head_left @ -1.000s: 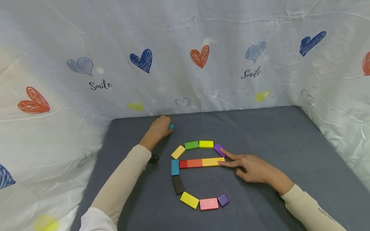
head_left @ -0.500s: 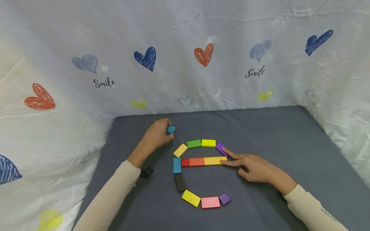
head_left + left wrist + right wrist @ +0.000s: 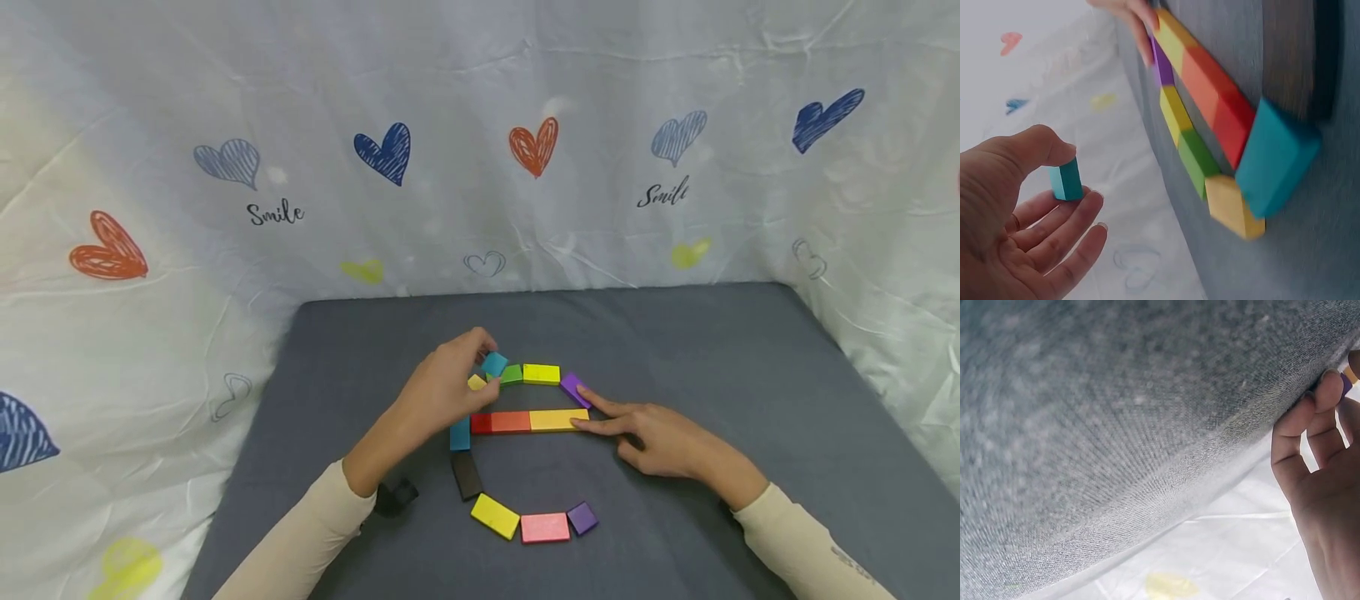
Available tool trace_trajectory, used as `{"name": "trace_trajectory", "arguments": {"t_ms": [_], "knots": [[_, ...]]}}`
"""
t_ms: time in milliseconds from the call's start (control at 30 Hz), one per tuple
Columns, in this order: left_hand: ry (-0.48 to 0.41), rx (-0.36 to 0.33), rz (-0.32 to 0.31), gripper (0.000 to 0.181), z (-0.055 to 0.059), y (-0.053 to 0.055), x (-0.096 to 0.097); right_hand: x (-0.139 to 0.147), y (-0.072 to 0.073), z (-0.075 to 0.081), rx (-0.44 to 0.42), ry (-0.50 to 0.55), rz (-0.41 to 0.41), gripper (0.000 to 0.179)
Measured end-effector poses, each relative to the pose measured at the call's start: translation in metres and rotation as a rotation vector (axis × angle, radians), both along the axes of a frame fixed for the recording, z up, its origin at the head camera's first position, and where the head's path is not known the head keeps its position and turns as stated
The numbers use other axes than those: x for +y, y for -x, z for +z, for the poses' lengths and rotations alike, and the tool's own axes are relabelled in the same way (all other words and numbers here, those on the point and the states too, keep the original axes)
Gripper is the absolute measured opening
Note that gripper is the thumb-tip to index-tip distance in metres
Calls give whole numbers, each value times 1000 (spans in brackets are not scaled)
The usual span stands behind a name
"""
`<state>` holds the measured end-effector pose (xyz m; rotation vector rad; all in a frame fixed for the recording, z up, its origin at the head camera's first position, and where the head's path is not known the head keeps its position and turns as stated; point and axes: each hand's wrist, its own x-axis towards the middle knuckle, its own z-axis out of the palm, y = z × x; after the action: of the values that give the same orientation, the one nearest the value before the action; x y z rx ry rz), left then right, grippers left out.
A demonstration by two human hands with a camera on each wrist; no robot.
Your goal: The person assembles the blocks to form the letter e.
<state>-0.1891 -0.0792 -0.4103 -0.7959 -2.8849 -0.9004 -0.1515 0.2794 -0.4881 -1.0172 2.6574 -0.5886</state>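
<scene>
Between thumb and fingers, my left hand point(image 3: 446, 379) pinches a small teal block point(image 3: 494, 364), held over the upper left of a row of coloured blocks. The left wrist view shows this teal block point(image 3: 1067, 179) between thumb and fingertips. Two extended fingers of my right hand point(image 3: 663, 437) rest on the purple block point(image 3: 573, 388) and the end of the long yellow-orange block point(image 3: 558, 420). Beside that lie an orange block point(image 3: 511, 422) and a red block point(image 3: 482, 423). A green block point(image 3: 513, 374) and a yellow block point(image 3: 541, 374) form the top of the curve; a pale yellow one is partly hidden.
The blocks form an "e" shape on a dark grey cloth point(image 3: 675, 350). Its lower curve holds a blue block point(image 3: 460, 435), black block point(image 3: 467, 476), yellow block point(image 3: 495, 517), pink block point(image 3: 545, 527) and small purple block point(image 3: 582, 518). A white heart-printed curtain point(image 3: 450, 217) hangs behind.
My left hand has lifted the teal block from near the back left edge and carried it right and nearer, over the curve. My right hand stays on the same two blocks.
</scene>
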Motion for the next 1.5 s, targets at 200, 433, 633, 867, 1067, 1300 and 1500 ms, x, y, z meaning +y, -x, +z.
{"name": "trace_trajectory", "arguments": {"t_ms": [200,433,633,867,1067,1300,1500], "knots": [[-24,-31,-36,39,-8,-30,11,-2,0,-2,-15,5,2,70],[-14,-35,-111,39,-19,-67,33,-2,0,0,-24,18,-1,71],[-20,-118,-180,41,-36,-94,58,-1,-1,1,-16,35,3,72],[-9,-104,-226,39,-51,-112,79,-2,-1,0,-12,39,-2,72],[107,-61,-239,39,-58,-117,94,-2,-1,-1,-28,37,-6,72],[207,-10,-228,41,-70,-119,108,-2,-1,-1,-29,32,-6,72],[237,61,-217,40,-78,-122,114,-2,0,-1,-23,20,-5,71]]}}
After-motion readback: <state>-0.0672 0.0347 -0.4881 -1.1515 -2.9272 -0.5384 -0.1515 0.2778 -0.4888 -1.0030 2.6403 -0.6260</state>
